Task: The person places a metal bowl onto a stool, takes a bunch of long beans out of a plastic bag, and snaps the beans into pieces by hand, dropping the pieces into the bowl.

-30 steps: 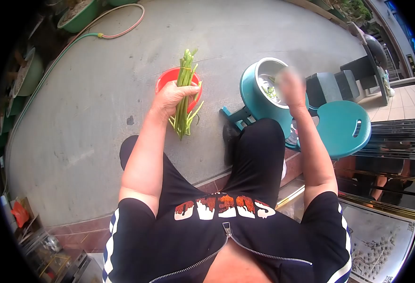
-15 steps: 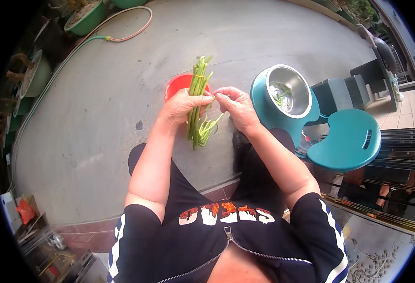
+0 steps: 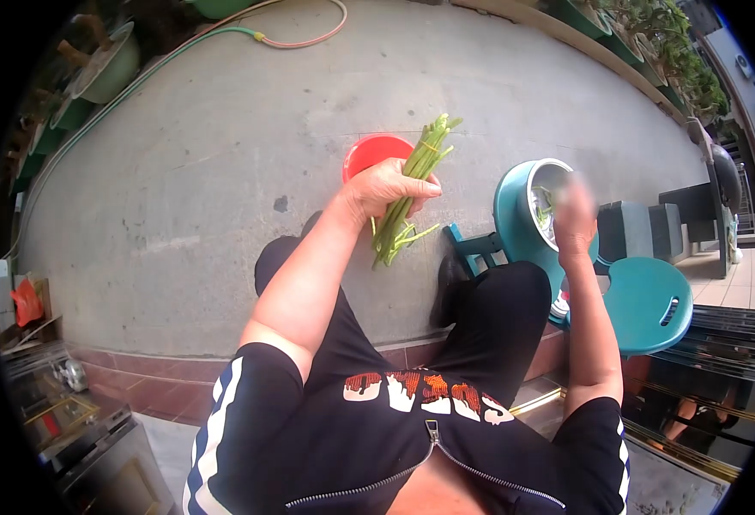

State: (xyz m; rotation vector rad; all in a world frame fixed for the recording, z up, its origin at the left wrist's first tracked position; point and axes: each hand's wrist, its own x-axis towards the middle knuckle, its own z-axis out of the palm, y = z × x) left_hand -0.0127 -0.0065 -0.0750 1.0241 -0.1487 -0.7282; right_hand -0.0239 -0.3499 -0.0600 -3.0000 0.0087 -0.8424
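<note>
At the bowl (image 3: 530, 196), the right hand (image 3: 576, 215), grip too blurred to tell, has left the stalks (image 3: 427, 156) the left hand (image 3: 384, 186) clasps.

Floor (image 3: 163, 257): grey, dark spot (image 3: 280, 203)
Hose (image 3: 296, 45): pink and green, yellow joint (image 3: 259, 37), looped top left
Planter (image 3: 110, 75): green, upper left
Plants (image 3: 699, 81): leafy, upper right
Bag (image 3: 27, 301): orange, far left
Blocks (image 3: 625, 230): dark grey, right
Seat (image 3: 639, 300): teal, slotted, right
Tiles (image 3: 746, 290): pale, far right
Edging (image 3: 154, 378): reddish, lower left
</note>
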